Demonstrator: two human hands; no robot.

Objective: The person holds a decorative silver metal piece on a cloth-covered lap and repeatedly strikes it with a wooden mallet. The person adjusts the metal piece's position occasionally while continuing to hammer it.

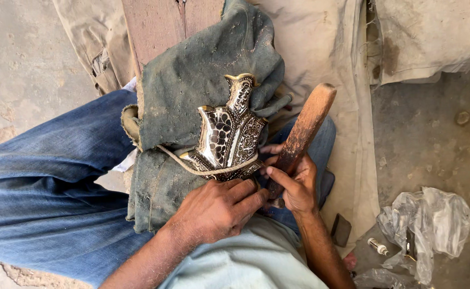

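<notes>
Brass and dark patterned metal are gleaming on my lap: the ornate vase-shaped piece [228, 134] is lying on its side on a worn grey-green cloth [192, 80], its flared neck pointing away from me and its wide base turned toward my belly. I'm pressing my left hand [216, 208] down at the base end of the piece, fingers held together and curled over the edge of it, knuckles up, so the tips are partly hidden from me. A pale cord [202, 168] is running across the lower part of the piece and off over the cloth toward my left leg. I'm gripping a wooden-handled tool [302, 134] in my right hand [298, 184], fingers wrapped tight around the lower part of the handle, thumb lying along it; the rounded top end is sticking up and away from me, just beside the piece on its right. Whatever working end the tool has is buried between my two hands, so I cannot tell where it is touching. My blue jeans [53, 176] are spreading out under the cloth. Off to my right, on the dusty concrete floor [427, 139], a crumpled clear plastic bag [427, 225] is sitting well apart from my hands.
</notes>
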